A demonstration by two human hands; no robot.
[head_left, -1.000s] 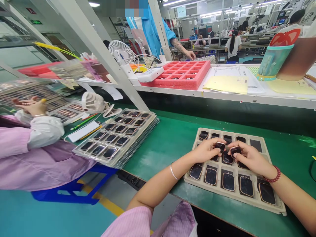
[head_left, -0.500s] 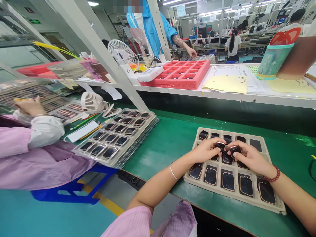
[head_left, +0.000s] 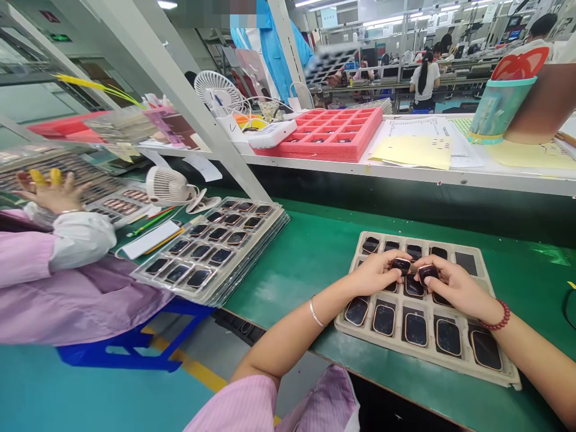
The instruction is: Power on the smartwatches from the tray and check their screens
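My left hand [head_left: 378, 273] pinches a small dark watch face [head_left: 401, 265] with a rose-gold rim between thumb and fingers. In my right hand [head_left: 454, 287] is a second watch face [head_left: 426, 274], its rim nearly touching the first. Both are held just over a beige compartment tray [head_left: 486, 281]. Rows of similar watch faces lie in that tray, such as a front-row watch face [head_left: 416, 330]. My hands and the held pieces cover part of its middle row. One back-right compartment shows only a dark pad [head_left: 465, 264].
A stack of clear trays [head_left: 252, 264] with watch faces stands left, by a white fan [head_left: 166, 185]. On the shelf [head_left: 405, 170] are a red foam tray [head_left: 360, 144], papers [head_left: 414, 150] and a teal cup [head_left: 501, 111]. A co-worker's hand [head_left: 56, 191] is at far left.
My hands and both watch faces have hardly moved. At the left, the co-worker's fingers have spread. Behind the shelf, a person in blue has raised a blurred gridded tray.
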